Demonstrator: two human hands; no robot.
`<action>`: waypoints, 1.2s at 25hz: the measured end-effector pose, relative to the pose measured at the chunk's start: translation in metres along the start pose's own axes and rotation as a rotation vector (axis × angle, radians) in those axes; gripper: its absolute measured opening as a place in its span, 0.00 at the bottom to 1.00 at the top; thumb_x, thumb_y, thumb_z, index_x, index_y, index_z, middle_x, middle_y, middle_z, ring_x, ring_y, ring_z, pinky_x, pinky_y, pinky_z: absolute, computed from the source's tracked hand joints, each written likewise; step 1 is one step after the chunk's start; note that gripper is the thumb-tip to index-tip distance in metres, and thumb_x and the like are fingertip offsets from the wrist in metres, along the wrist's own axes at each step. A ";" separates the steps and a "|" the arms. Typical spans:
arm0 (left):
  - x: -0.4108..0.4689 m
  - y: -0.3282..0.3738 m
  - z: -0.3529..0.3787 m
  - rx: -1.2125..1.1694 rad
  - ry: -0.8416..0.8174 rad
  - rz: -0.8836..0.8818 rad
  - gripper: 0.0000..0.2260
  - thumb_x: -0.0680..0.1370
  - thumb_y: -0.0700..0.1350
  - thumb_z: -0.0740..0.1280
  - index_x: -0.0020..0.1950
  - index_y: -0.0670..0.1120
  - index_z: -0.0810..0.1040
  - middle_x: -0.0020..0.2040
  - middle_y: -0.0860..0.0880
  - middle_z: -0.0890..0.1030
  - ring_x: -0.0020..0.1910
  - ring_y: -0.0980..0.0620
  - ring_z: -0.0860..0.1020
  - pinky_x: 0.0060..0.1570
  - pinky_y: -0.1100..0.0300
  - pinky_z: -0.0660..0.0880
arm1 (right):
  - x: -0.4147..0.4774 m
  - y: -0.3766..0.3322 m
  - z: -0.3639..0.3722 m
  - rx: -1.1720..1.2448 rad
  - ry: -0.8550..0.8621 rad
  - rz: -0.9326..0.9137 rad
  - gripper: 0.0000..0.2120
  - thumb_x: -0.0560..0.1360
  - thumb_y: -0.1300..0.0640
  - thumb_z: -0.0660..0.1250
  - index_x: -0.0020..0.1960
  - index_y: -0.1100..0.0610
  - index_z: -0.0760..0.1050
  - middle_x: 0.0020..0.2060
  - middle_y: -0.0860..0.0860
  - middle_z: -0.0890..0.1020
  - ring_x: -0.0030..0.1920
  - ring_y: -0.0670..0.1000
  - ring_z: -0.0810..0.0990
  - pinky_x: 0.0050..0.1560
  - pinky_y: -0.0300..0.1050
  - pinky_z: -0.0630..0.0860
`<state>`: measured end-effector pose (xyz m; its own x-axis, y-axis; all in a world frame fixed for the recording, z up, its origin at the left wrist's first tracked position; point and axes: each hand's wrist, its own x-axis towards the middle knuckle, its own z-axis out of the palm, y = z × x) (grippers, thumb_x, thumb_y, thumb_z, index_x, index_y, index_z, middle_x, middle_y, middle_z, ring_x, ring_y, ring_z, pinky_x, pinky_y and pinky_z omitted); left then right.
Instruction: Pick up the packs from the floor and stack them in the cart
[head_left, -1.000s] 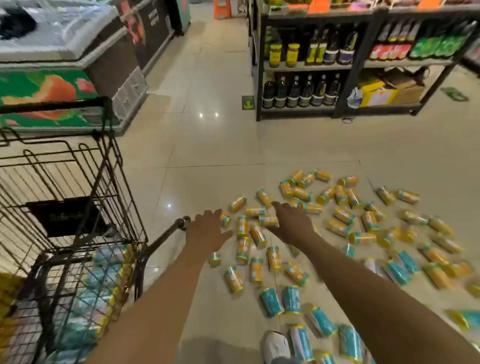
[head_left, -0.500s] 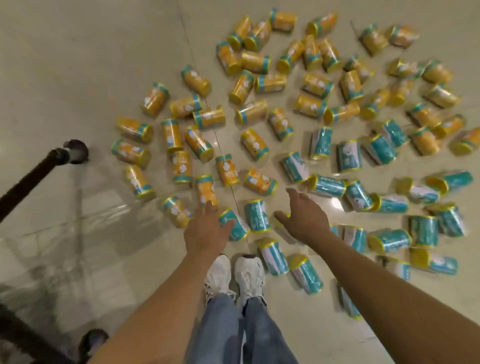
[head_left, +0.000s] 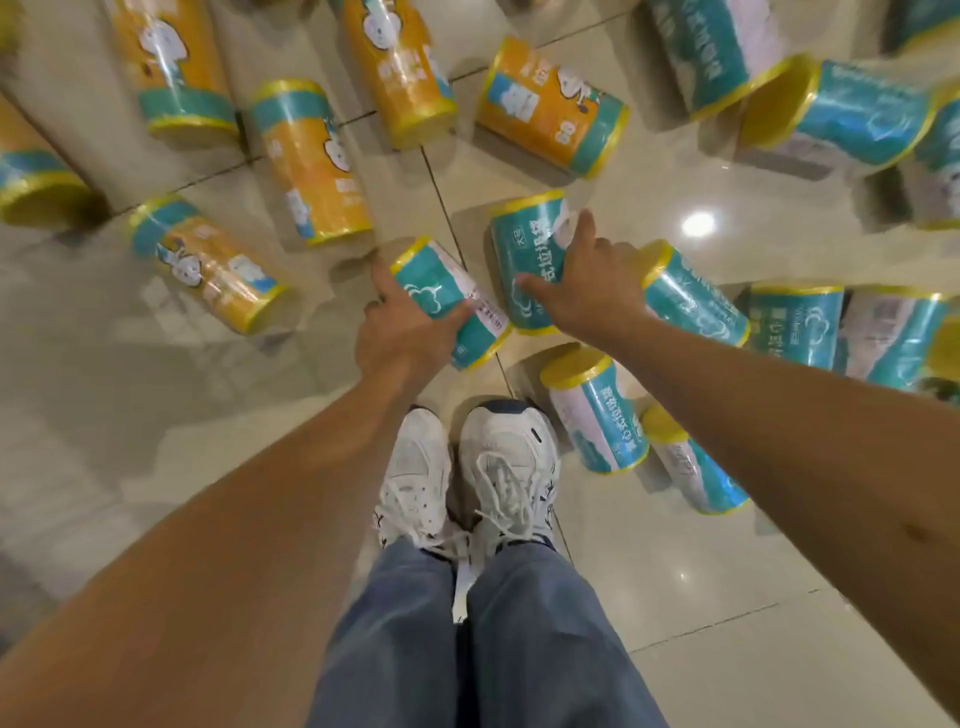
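Observation:
Many cylindrical packs lie on their sides on the tiled floor, orange ones (head_left: 311, 161) at the upper left and teal ones (head_left: 852, 119) to the right. My left hand (head_left: 402, 332) grips a teal pack (head_left: 441, 291) just ahead of my shoes, with the forefinger on its left side and the thumb across its right. My right hand (head_left: 589, 291) rests on the neighbouring teal pack (head_left: 524, 249), thumb and forefinger spread straight over it. The cart is out of view.
My white shoes (head_left: 467, 478) and blue trouser legs (head_left: 467, 634) fill the lower middle. Two more teal packs (head_left: 597, 415) lie right beside my right shoe. Bare floor tiles (head_left: 130, 389) stretch to the left and at the lower right.
The view has dropped closer to the floor and the cart handle has left the frame. Both hands reached down; the left took hold of a teal pack and the right landed on another.

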<state>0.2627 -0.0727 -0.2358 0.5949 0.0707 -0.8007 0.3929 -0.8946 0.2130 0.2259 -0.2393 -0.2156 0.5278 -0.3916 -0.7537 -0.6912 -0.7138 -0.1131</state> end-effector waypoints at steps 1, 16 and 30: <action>0.004 0.000 0.008 -0.086 0.021 -0.004 0.44 0.68 0.62 0.72 0.75 0.50 0.51 0.62 0.42 0.73 0.60 0.42 0.74 0.55 0.53 0.70 | 0.007 0.001 0.009 0.027 -0.001 0.009 0.44 0.75 0.38 0.62 0.76 0.63 0.45 0.62 0.62 0.72 0.64 0.64 0.69 0.65 0.57 0.64; -0.046 0.014 -0.062 -0.125 0.078 0.095 0.37 0.68 0.52 0.76 0.70 0.53 0.59 0.62 0.43 0.70 0.57 0.41 0.74 0.51 0.54 0.68 | -0.055 -0.005 -0.044 0.188 0.112 0.060 0.37 0.70 0.42 0.71 0.68 0.58 0.58 0.57 0.59 0.75 0.56 0.62 0.75 0.46 0.48 0.69; -0.323 0.088 -0.341 -0.365 0.313 0.280 0.40 0.62 0.56 0.78 0.65 0.58 0.58 0.58 0.47 0.74 0.55 0.43 0.76 0.52 0.50 0.75 | -0.328 -0.127 -0.320 0.408 0.297 -0.187 0.36 0.69 0.43 0.73 0.68 0.57 0.61 0.57 0.57 0.78 0.57 0.59 0.77 0.47 0.46 0.70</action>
<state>0.3442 -0.0242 0.2328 0.8698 0.0295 -0.4926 0.3738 -0.6910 0.6187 0.2986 -0.2058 0.2537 0.7361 -0.4689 -0.4881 -0.6767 -0.5264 -0.5148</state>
